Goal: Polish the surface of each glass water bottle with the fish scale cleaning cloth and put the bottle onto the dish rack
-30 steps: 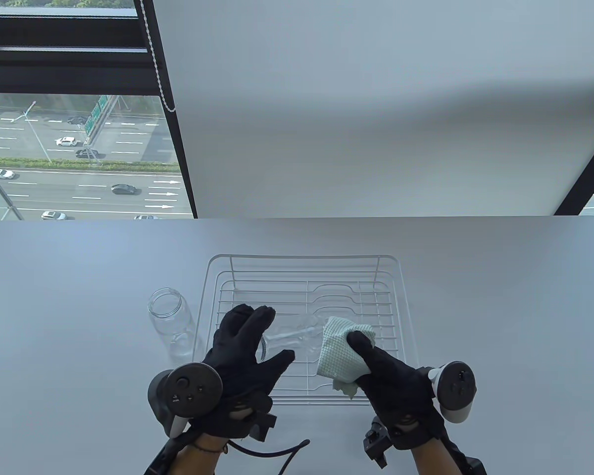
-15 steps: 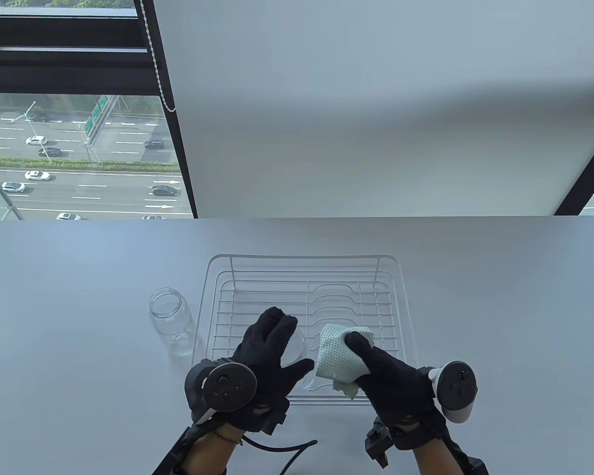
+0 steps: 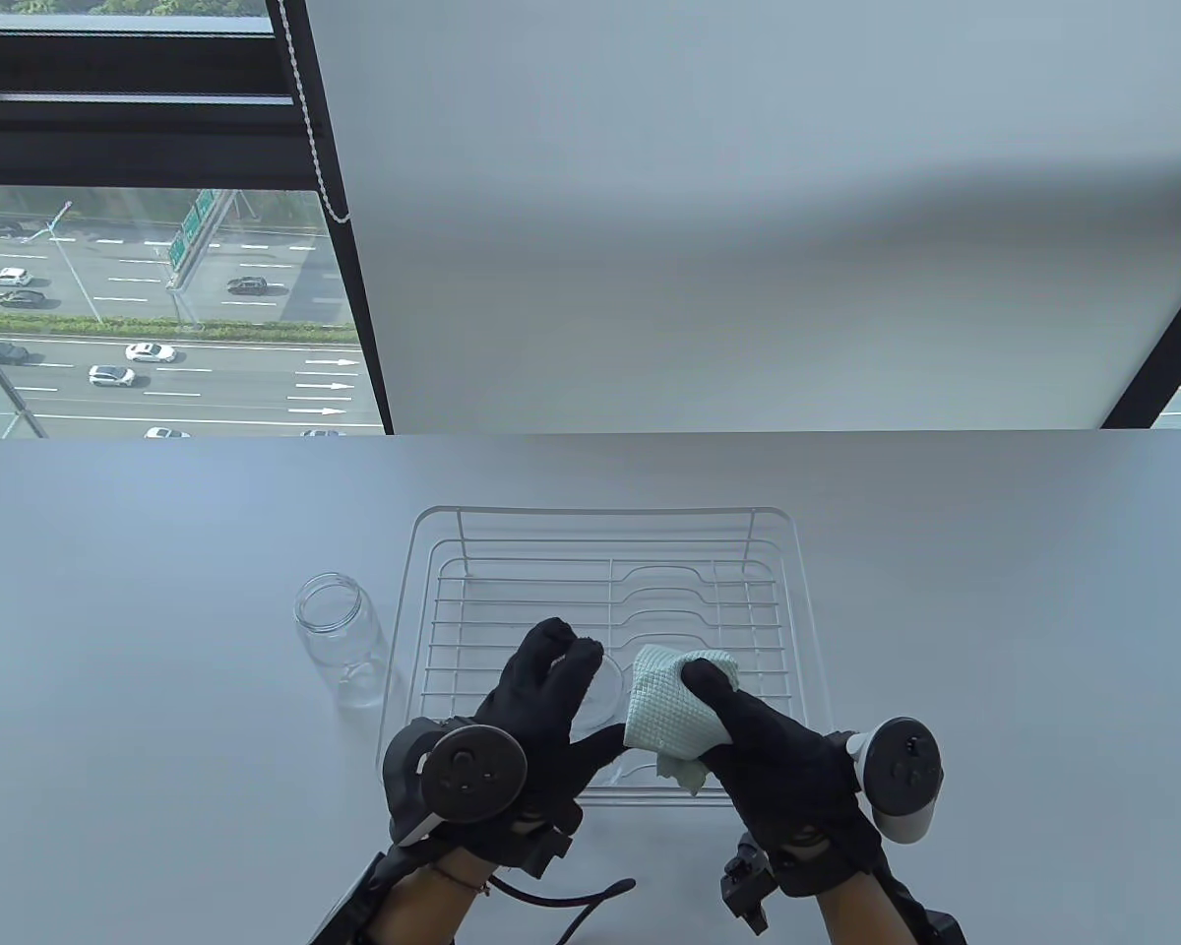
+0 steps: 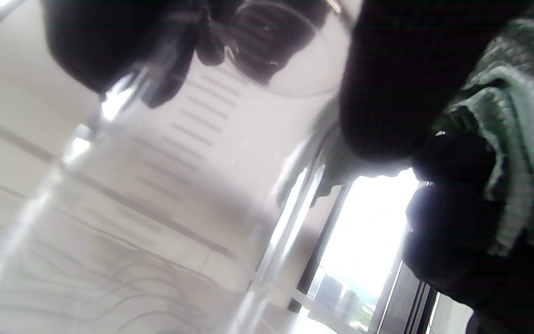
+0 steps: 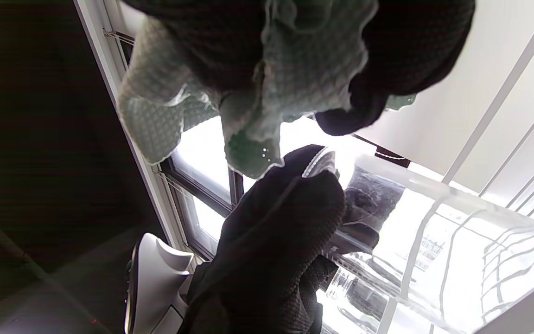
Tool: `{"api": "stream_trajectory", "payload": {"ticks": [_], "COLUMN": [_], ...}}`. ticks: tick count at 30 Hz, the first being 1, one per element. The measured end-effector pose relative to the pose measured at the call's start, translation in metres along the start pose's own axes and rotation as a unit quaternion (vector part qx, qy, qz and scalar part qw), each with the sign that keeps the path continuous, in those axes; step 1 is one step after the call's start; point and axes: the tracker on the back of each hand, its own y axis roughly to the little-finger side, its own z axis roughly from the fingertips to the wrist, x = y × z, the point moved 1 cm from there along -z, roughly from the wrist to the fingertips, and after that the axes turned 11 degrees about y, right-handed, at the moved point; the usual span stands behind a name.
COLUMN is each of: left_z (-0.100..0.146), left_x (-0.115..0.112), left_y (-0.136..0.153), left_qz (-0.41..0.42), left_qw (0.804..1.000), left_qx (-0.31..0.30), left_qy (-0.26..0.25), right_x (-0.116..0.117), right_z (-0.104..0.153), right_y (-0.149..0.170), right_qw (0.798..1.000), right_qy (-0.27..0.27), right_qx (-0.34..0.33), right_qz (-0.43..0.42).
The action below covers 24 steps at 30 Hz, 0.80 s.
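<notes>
Both gloved hands hover over the near half of the white wire dish rack [image 3: 610, 551]. The left hand [image 3: 536, 714] is wrapped round a clear glass water bottle [image 3: 598, 689], fingers curled on it. The right hand [image 3: 763, 738] bunches the pale green fish scale cleaning cloth [image 3: 661, 709] against that bottle's side. A second clear glass jar-shaped bottle [image 3: 340, 640] stands just left of the rack.

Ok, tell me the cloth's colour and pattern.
Pale green cloth with a small scale-like weave; table view shows it best.
</notes>
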Motion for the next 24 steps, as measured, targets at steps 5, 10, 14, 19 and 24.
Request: {"api": "stream_trajectory", "payload": {"ticks": [5,10,14,19,24], "left_z": [0.008,0.042,0.076,0.091,0.084], "left_x": [0.012,0.095,0.113,0.073,0.045], "left_y": [0.007,0.043,0.128,0.224,0.255], "left_qz": [0.035,0.059,0.082,0.268,0.354], "left_qw": [0.999,0.980,0.957,0.940,0.917], "left_qx": [0.007,0.013,0.156,0.173,0.173], "left_qy": [0.016,-0.188,-0.231,-0.118,-0.054], "right_x": [0.001,0.000,0.000,0.000,0.001], "right_z": [0.000,0.001,-0.001,-0.001,-0.001], "right_y": [0.000,0.001,0.001,0.001,0.001], "right_qw": [1.000,1.000,1.000,1.000,1.000], "right_qy": [-0.005,-0.003,0.002,0.002,-0.004], "right_qx": [0.001,0.002,0.005,0.005,0.008], "right_qz": [0.004,0.002,-0.007,-0.006,-0.007]}}
